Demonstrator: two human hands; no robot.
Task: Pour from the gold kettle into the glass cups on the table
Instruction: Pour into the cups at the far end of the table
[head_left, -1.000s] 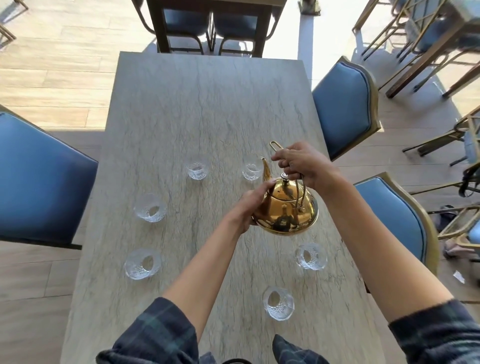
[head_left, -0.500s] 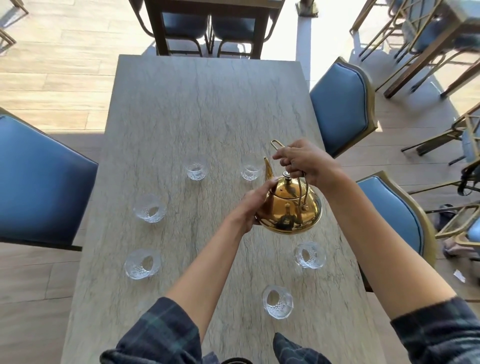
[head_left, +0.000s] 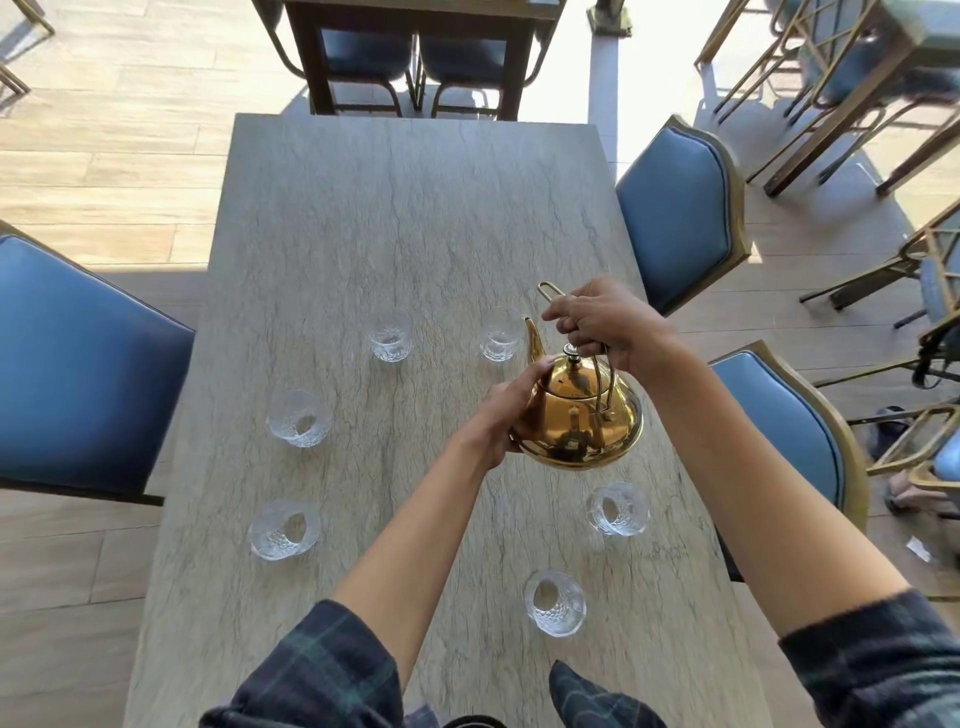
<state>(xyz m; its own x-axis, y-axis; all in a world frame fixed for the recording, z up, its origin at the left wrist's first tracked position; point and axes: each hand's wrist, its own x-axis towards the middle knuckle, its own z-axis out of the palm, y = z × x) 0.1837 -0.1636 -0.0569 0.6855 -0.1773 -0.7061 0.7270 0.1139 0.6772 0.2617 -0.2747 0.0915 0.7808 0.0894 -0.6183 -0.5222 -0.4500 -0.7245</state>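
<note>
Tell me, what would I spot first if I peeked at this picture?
The shiny gold kettle, held up above the middle of the table. The right hand grips its handle from above and the left hand steadies its side, spout pointing toward the far right glass cup. Five more glass cups sit around it, with blue chairs along both sides.

No text, label, brand, number or sign can be read anywhere in view; the gold kettle (head_left: 576, 415) held between the hands carries only reflections; the glass cups around the hands show only a cut pattern; the table (head_left: 415, 218) beyond the hands bears only stone veining.
</note>
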